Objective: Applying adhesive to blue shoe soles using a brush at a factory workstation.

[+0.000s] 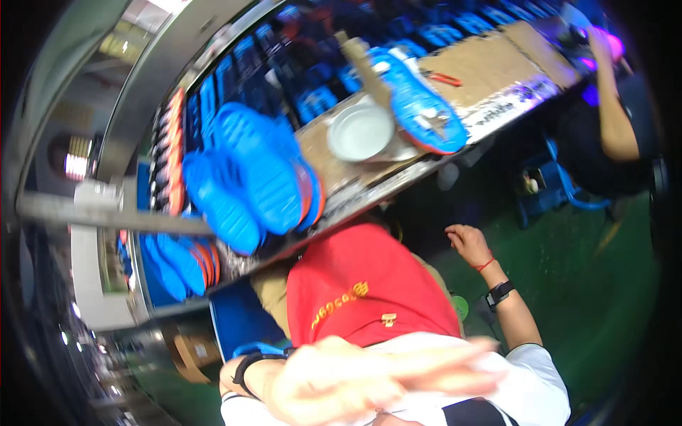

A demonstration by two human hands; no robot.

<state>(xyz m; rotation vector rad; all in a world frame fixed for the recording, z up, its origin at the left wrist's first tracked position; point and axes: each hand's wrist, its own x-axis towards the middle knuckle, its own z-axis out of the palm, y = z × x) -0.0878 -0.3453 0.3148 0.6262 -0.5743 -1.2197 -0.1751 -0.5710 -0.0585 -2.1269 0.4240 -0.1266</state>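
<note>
My left hand [341,383] is raised close to the camera, in front of my white shirt. Its fingers stretch out toward the right, smeared by motion, and nothing shows in them. A black band [249,370] circles that wrist. Out to the right, my right hand [470,246] hangs beside the bench with its fingers curled in; no object shows there. Nearest to both hands on the bench is a stack of blue shoe soles [264,170] with orange edges. A single blue sole [426,106] lies right of a white bowl [360,133], with a blurred tan strip [364,67] by it.
The bench edge [398,174] runs slantwise ahead of my red apron [369,284]. More soles [181,263] sit at the left by a metal bar [106,213]. A red tool [445,78] lies on cardboard. A co-worker's arm [612,106] and a blue stool [561,184] are at right.
</note>
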